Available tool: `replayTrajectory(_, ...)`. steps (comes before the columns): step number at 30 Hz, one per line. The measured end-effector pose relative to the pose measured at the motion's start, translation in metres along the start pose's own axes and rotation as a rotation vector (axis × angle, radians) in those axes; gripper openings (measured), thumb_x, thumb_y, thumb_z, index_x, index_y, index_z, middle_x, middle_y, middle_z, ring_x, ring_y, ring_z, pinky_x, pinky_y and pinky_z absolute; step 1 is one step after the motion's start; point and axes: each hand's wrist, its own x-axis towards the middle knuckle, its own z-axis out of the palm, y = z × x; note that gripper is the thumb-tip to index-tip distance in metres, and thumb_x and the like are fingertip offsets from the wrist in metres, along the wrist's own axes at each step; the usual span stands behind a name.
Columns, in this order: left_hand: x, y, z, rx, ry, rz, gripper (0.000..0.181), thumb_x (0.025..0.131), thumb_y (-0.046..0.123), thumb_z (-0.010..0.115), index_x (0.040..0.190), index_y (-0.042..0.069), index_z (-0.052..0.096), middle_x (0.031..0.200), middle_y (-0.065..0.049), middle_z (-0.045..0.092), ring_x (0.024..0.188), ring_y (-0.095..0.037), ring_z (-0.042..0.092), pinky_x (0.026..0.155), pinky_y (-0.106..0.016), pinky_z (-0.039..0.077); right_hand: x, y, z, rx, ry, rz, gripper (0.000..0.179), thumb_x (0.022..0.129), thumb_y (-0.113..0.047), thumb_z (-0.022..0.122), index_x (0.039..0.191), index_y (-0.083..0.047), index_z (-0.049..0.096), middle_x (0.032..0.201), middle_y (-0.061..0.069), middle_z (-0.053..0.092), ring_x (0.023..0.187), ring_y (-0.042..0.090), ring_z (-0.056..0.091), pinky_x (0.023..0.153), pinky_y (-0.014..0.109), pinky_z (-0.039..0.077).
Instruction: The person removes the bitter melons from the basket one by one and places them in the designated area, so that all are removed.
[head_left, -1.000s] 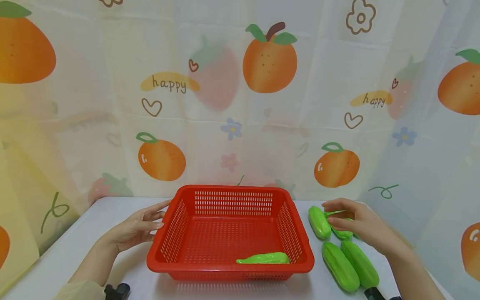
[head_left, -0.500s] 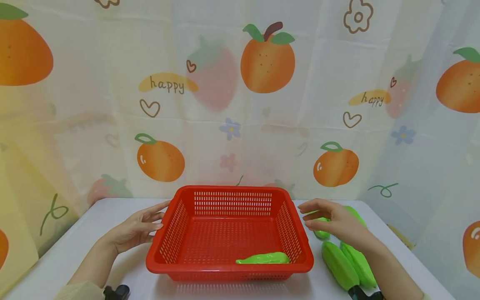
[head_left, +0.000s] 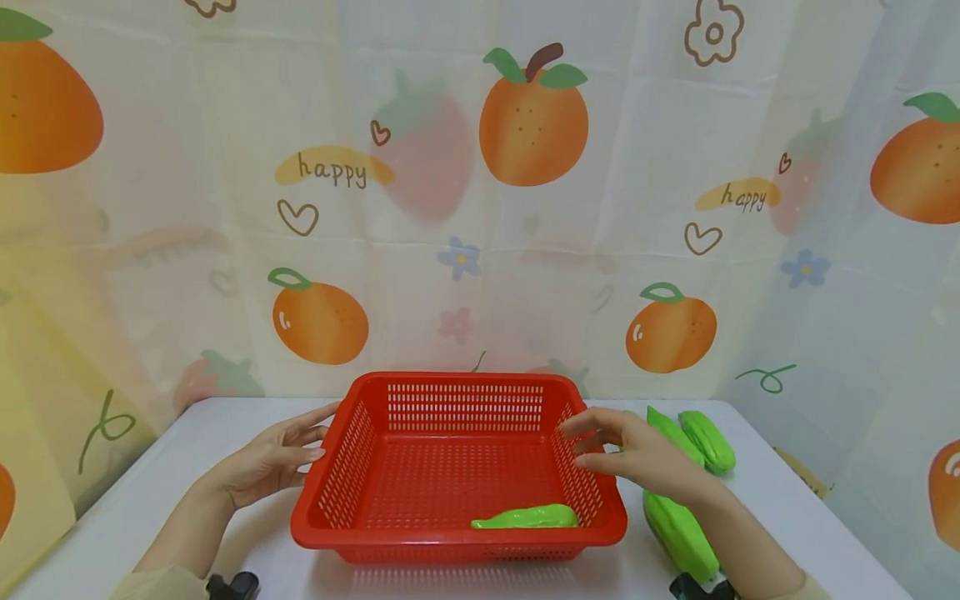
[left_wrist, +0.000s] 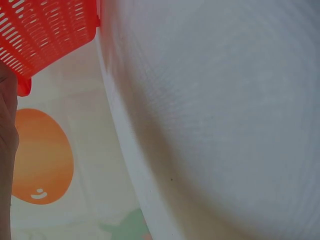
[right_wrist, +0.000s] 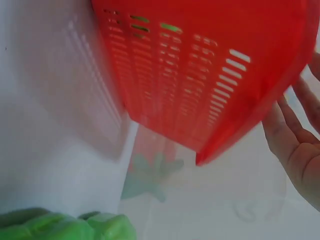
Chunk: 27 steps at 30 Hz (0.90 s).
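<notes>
A red plastic basket (head_left: 457,535) stands on the table, with one long green pepper-like vegetable (head_left: 528,517) lying inside near its front wall. My left hand (head_left: 272,458) rests against the basket's left rim, fingers and thumb loosely bent; the left wrist view shows only its edge. Over the basket's right rim reaches my right hand (head_left: 633,446), fingers relaxed, with nothing visible between them. In the right wrist view the fingers (right_wrist: 295,145) are beside the red rim (right_wrist: 240,137). Whether they touch it I cannot tell.
Right of the basket lie several green vegetables: a plump one (head_left: 708,442) at the back, a longer one (head_left: 681,533) in front, others partly behind my right arm. The white table (head_left: 780,517) meets a fruit-print curtain (head_left: 525,325) at the back.
My right hand has moved left from above the green vegetables to the basket's right rim, uncovering some of them. The left hand and the basket have stayed in place.
</notes>
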Motion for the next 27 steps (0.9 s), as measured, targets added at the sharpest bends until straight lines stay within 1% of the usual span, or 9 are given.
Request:
replayTrajectory(5,0.0,0.0,0.0,-0.003,0.003,-0.004,0.063,0.102,0.009,0.045,0.158,0.024,0.02,0.128,0.008,0.06,0.106,-0.009,0.067,0.089,-0.035,0.059,0.007,-0.001,0.009,-0.025,-0.025,-0.008,0.033,0.092,-0.018,0.068,0.123,-0.012,0.062,0.126,0.013,0.064,0.11,0.033,0.064,0.082,0.023,0.058)
replayTrajectory(10,0.001,-0.002,0.0,-0.017,-0.011,0.014,0.06,0.102,0.01,0.045,0.156,0.028,0.027,0.129,0.007,0.06,0.107,-0.01,0.067,0.089,-0.035,0.059,0.013,-0.002,0.018,-0.045,-0.049,0.007,0.034,0.09,-0.021,0.071,0.122,-0.014,0.063,0.125,0.009,0.065,0.111,0.028,0.065,0.082,0.023,0.058)
replayTrajectory(15,0.001,-0.002,0.0,-0.025,-0.022,0.021,0.059,0.102,0.009,0.045,0.156,0.029,0.029,0.13,0.006,0.06,0.107,-0.01,0.067,0.089,-0.035,0.059,0.019,-0.004,0.026,-0.045,-0.127,0.016,0.035,0.089,-0.023,0.072,0.122,-0.018,0.062,0.124,0.006,0.065,0.114,0.029,0.063,0.084,0.024,0.056)
replayTrajectory(20,0.0,-0.001,0.0,-0.032,-0.03,0.027,0.059,0.102,0.008,0.044,0.156,0.029,0.028,0.129,0.006,0.06,0.106,-0.01,0.067,0.089,-0.034,0.059,0.022,-0.006,0.033,-0.045,-0.19,0.014,0.036,0.089,-0.023,0.073,0.122,-0.019,0.063,0.123,0.006,0.065,0.112,0.026,0.063,0.085,0.024,0.055)
replayTrajectory(22,0.0,-0.001,0.0,-0.031,-0.028,0.026,0.059,0.102,0.009,0.044,0.156,0.028,0.028,0.129,0.006,0.06,0.106,-0.01,0.067,0.089,-0.034,0.059,0.024,-0.007,0.035,-0.043,-0.209,0.016,0.037,0.088,-0.021,0.073,0.123,-0.018,0.063,0.124,0.007,0.064,0.113,0.029,0.063,0.086,0.025,0.055)
replayTrajectory(24,0.0,-0.001,0.0,-0.029,-0.025,0.024,0.06,0.102,0.009,0.044,0.156,0.028,0.028,0.129,0.006,0.06,0.106,-0.01,0.067,0.089,-0.034,0.059,0.025,-0.008,0.038,-0.042,-0.228,0.031,0.037,0.087,-0.019,0.074,0.123,-0.019,0.063,0.126,0.008,0.064,0.114,0.031,0.062,0.086,0.028,0.055)
replayTrajectory(27,0.0,-0.001,0.001,-0.029,-0.019,0.016,0.06,0.102,0.009,0.045,0.156,0.027,0.027,0.129,0.006,0.06,0.107,-0.01,0.067,0.089,-0.035,0.059,0.027,-0.009,0.043,-0.052,-0.253,0.058,0.039,0.086,-0.017,0.075,0.123,-0.023,0.063,0.128,0.009,0.064,0.116,0.032,0.06,0.085,0.029,0.055)
